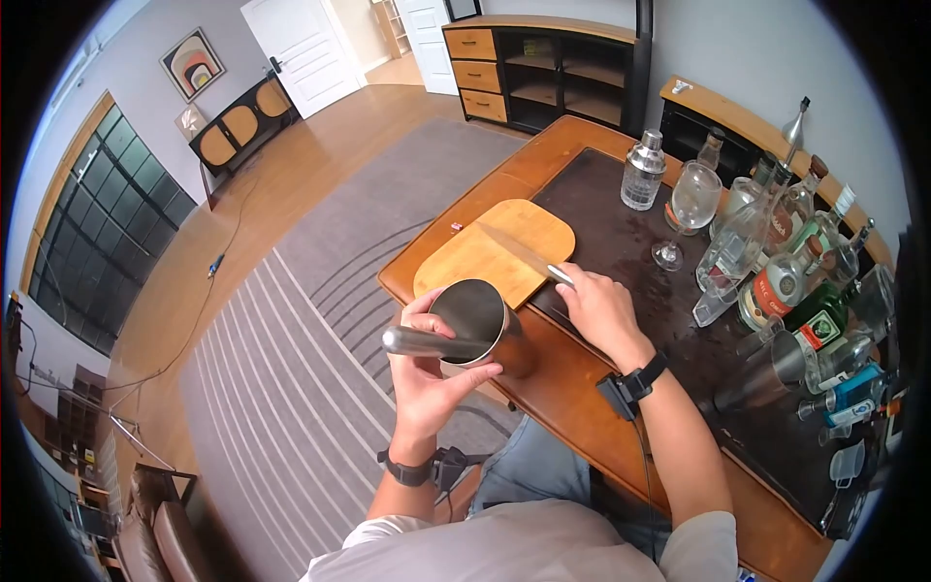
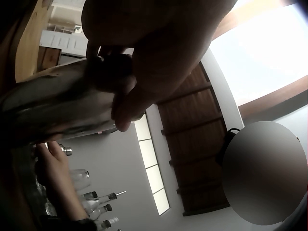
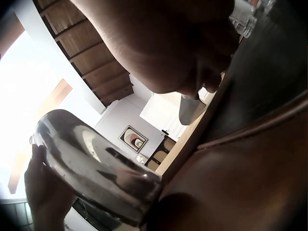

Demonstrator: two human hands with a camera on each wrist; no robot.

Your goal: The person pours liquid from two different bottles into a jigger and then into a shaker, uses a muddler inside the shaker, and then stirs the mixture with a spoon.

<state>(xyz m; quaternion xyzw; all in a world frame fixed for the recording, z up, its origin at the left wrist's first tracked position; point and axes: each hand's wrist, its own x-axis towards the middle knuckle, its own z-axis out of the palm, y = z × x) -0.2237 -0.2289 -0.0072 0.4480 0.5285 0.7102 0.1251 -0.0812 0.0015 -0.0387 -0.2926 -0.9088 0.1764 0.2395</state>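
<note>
Counter (image 1: 561,357), bottles (image 1: 774,291). Grips tin (image 1: 473,308), rod (image 1: 427,341) across mouth, in left hand (image 1: 432,388); knife (image 1: 525,253) over board (image 1: 465,264) in right hand (image 1: 603,312). Apparently knife handling; calls for blade control, steady tin.

Has the cutting board (image 1: 456,260) on the desk (image 1: 572,364), with the knife (image 1: 524,254) partly over it, in the right hand (image 1: 606,308). Holds the cup (image 1: 480,306) in the left hand (image 1: 427,383), before the board, with the rod (image 1: 427,341) at its mouth. Has the shaker (image 1: 643,179) and wine glass (image 1: 695,199) right of the board, the bottles (image 1: 776,291) farther right.
</note>
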